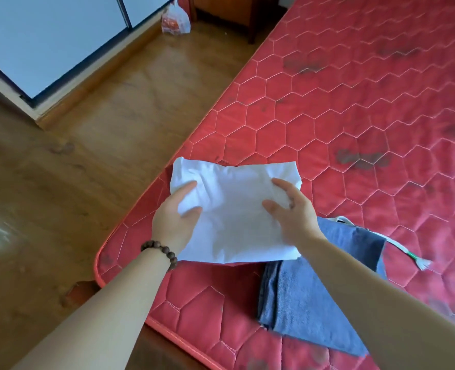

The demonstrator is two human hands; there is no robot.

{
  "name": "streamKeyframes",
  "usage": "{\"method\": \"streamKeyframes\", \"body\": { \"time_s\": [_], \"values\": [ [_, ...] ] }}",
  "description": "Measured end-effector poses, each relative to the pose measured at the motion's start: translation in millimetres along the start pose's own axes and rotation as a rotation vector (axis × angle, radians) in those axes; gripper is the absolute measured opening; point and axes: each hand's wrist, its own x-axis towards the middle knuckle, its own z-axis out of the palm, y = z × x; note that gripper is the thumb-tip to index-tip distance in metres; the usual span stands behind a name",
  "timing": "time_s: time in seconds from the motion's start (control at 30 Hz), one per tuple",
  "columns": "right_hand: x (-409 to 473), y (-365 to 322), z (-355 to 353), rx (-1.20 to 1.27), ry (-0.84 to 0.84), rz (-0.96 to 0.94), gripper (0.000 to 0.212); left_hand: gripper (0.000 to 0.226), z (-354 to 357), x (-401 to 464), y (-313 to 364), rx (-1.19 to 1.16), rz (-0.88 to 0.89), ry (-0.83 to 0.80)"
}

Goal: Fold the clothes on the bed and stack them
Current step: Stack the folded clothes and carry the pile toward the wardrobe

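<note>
A folded white garment lies over the near left corner of the red quilted mattress. Its near edge overlaps a folded blue denim garment. My left hand, with a bead bracelet on the wrist, holds the white garment's left edge; the thumb and forefinger are on top and the other fingers are hidden beneath. My right hand rests on top of the garment's right part with its fingers loosely bent. A white drawstring with a green tip trails from the blue garment.
The mattress edge runs diagonally, with wooden floor to its left. A plastic bag sits on the floor at the back, beside a dark wooden cabinet. A pale sliding door fills the upper left.
</note>
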Motion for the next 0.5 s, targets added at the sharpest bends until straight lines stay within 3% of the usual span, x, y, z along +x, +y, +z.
{"method": "streamKeyframes", "body": {
  "time_s": [0.3, 0.5],
  "values": [
    [-91, -11, -138, -0.021, 0.241, -0.035, 0.045, 0.051, 56, -77, 99, -0.084, 0.242, -0.128],
    [-110, 50, -181, -0.083, 0.264, 0.048, 0.046, 0.05, 113, -114, 88, 0.067, 0.282, -0.184]
  ]
}}
